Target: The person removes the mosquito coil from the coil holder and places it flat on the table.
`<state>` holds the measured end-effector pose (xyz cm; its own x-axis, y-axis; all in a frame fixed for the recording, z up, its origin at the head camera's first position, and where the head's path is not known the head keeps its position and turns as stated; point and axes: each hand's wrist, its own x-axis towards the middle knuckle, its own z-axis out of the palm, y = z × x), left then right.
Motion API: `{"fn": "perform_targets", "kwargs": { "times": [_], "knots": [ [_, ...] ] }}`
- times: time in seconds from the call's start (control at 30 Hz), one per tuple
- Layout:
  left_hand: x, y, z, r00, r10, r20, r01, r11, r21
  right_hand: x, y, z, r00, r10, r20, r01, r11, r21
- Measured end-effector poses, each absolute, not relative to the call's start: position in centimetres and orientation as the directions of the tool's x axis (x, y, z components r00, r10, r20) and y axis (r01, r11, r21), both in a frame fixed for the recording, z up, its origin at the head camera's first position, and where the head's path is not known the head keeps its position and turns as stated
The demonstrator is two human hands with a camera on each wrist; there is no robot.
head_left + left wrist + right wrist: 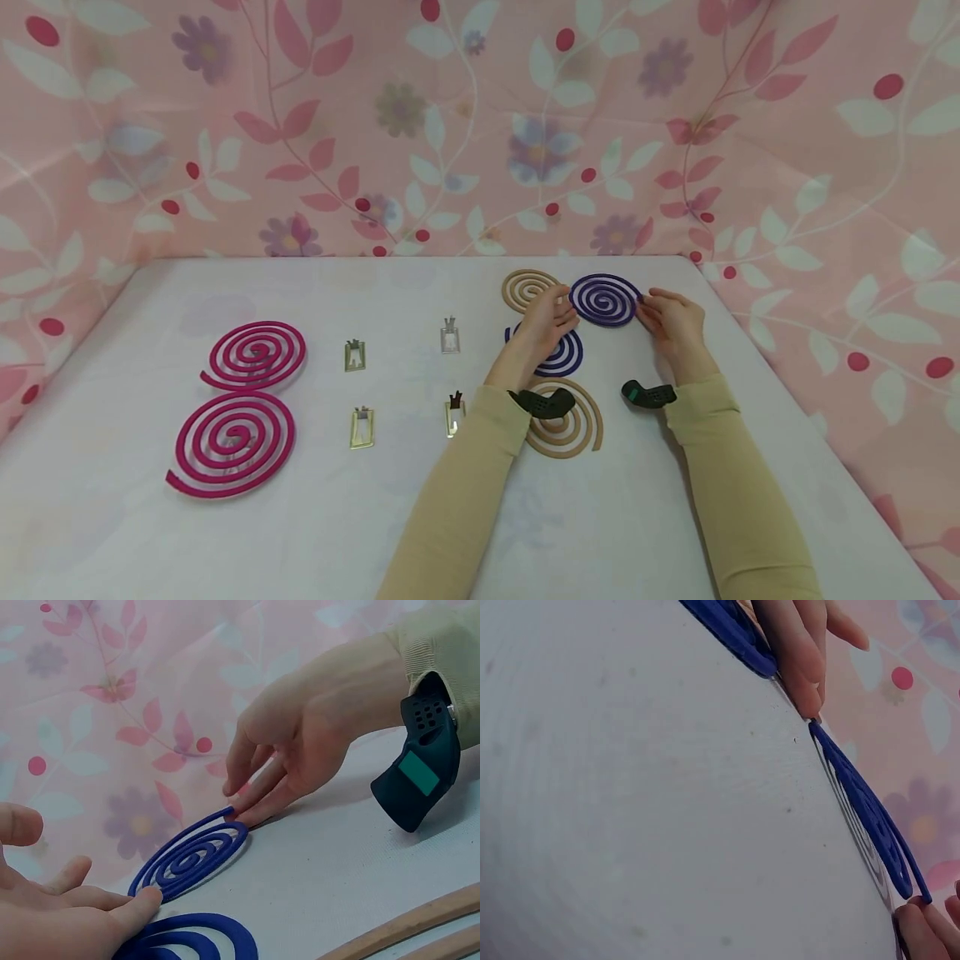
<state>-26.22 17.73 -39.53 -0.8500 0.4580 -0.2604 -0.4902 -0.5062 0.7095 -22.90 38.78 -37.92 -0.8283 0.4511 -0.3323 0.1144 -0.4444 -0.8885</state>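
Observation:
A blue mosquito coil (603,302) lies between my two hands near the table's back right. My left hand (543,329) touches its left edge with fairly straight fingertips, thumb apart from it. At the opposite side my right hand (677,329) pinches the coil's outer end, as the left wrist view shows. Seen from the right wrist, the coil (866,814) sits edge-on, its outer ring a little apart from the rest. Another blue coil (573,354) lies partly hidden under my left hand. A tan coil (513,292) is behind that hand, and a second tan coil (596,421) is nearer.
Two pink coils (258,325) lie one in front of the other on the left. Several small metal stands (362,427) stand in the middle of the white table (300,542). Floral cloth (465,125) hangs behind the table.

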Motion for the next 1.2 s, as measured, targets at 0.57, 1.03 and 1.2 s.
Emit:
{"fn": "perform_targets", "kwargs": {
  "times": [0.57,1.03,1.2],
  "knots": [
    [-25.9,18.0,-39.5,-0.841,0.478,-0.255,-0.493,-0.482,0.724,-23.3,38.1,-37.6,-0.813,0.488,-0.318,0.188,-0.297,-0.936],
    [-25.9,18.1,-39.5,-0.836,0.492,-0.243,-0.489,-0.464,0.739,-23.1,37.8,-37.3,-0.819,0.487,-0.305,0.180,-0.286,-0.941],
    [-25.8,16.8,-37.1,-0.852,0.470,-0.230,-0.444,-0.415,0.794,-22.3,36.7,-35.0,-0.872,0.438,-0.217,0.082,-0.306,-0.948]
  ]
}}
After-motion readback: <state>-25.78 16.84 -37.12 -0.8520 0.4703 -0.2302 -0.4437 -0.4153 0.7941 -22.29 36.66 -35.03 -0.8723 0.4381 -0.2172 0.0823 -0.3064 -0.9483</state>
